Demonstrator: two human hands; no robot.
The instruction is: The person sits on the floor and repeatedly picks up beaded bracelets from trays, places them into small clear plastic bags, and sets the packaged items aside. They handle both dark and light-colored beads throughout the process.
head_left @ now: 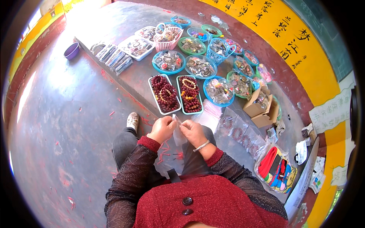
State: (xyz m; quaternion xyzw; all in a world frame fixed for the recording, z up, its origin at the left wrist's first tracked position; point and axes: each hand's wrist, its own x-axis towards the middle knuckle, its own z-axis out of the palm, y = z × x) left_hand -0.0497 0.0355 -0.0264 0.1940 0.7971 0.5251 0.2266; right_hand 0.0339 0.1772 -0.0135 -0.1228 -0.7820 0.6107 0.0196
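Evidently, the left hand (161,129) and right hand (194,133) both pinch a translucent plastic bag (179,136), which hangs between them near the white tray (171,112) of beaded bracelets (164,95); uneven tugging could split its thin film.

Person seated, bottom centre; left hand (161,129) and right hand (194,134) both pinch a small clear plastic bag (179,137), mid-frame. Just above I see white tray (154,95) and pale green tray (194,113), side by side, dark red beads (164,102) in both. Round baskets of packets, upper centre. Purple bowl (71,51), upper left. Cardboard box (265,120), right of centre.
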